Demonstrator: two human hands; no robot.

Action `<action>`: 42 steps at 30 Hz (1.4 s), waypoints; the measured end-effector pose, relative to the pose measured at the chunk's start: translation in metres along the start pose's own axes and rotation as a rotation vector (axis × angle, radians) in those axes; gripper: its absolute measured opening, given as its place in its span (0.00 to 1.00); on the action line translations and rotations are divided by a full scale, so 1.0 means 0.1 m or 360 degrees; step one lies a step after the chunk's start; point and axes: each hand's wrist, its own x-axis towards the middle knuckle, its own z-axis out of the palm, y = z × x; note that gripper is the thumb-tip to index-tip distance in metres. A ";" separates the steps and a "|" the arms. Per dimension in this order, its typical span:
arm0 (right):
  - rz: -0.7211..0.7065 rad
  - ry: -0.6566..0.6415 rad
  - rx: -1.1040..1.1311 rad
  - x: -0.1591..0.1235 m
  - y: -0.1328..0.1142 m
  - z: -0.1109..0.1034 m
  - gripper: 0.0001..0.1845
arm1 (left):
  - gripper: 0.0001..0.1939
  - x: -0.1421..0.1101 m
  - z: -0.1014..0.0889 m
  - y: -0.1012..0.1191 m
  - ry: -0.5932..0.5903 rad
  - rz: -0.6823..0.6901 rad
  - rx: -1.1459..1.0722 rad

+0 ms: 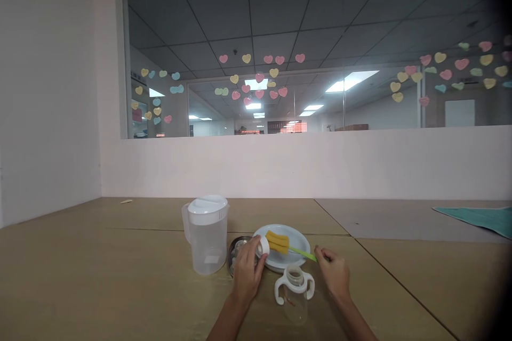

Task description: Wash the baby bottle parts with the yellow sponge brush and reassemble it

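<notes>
My left hand [247, 272] grips a white bottle collar [263, 246] over the left rim of a white basin [302, 234]. In my right hand [333, 272] is the green handle of a sponge bottle brush [278, 241]. The brush's yellow sponge head lies close against the collar, above the basin. A clear baby bottle [295, 298] with white side handles stands upright and uncapped between my forearms. Partly behind my left hand is a round metal dish [232, 256] with small clear pieces in it.
A lidded translucent pitcher [208, 237] stands on the table left of the dish. Far right lies a teal cloth [480, 219]. A small flat beige piece [126, 201] sits at the back left. The wall and a window with heart-shaped notes rise behind the table.
</notes>
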 end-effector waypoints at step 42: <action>0.0342 -0.0146 -0.0297 0.04 0.07 -0.05 0.26 | 0.13 0.01 -0.09 -0.32 -0.0614 -0.0841 0.0291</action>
